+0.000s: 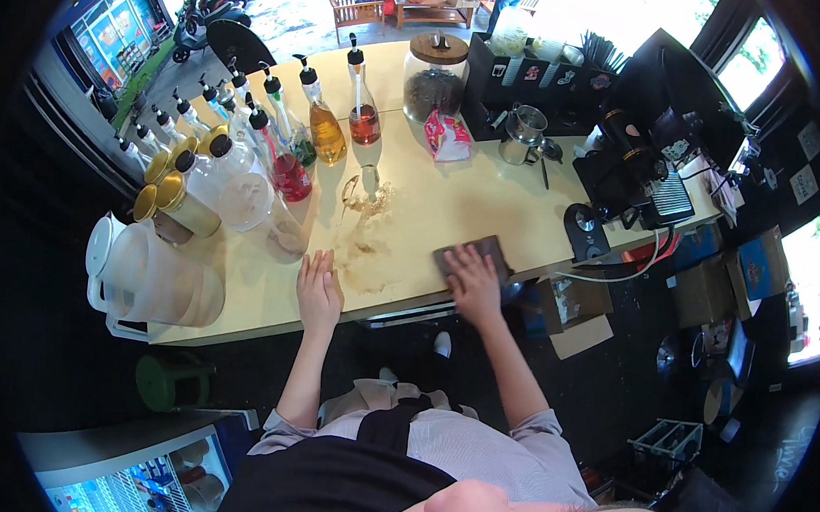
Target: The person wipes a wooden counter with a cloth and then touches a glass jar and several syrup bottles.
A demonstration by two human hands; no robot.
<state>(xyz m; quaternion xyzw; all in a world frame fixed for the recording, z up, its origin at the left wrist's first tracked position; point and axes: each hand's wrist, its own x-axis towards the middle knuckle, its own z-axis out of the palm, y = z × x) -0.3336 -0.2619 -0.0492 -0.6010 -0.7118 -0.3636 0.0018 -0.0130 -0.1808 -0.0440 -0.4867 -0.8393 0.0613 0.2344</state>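
Observation:
My right hand (472, 282) lies flat on a folded brown cloth (493, 250) near the front edge of the counter, its fingers spread over it. Resting at the counter's front edge further left, my left hand (320, 291) has its fingers stretched out and holds nothing. Between and beyond my hands, a wet brownish smear (366, 247) runs over the pale wooden counter (418, 215). A clear empty bottle (283, 237) lies or leans just beyond my left hand; how it rests I cannot tell.
Pump bottles with red syrup (292, 176) and amber syrup (327, 135) crowd the left side, near gold-lidded jars (189, 202) and a plastic pitcher (167, 273). Behind stand a wood-lidded jar (435, 85), a pink packet (448, 137) and a metal cup (519, 149). An espresso machine (629, 165) is at right.

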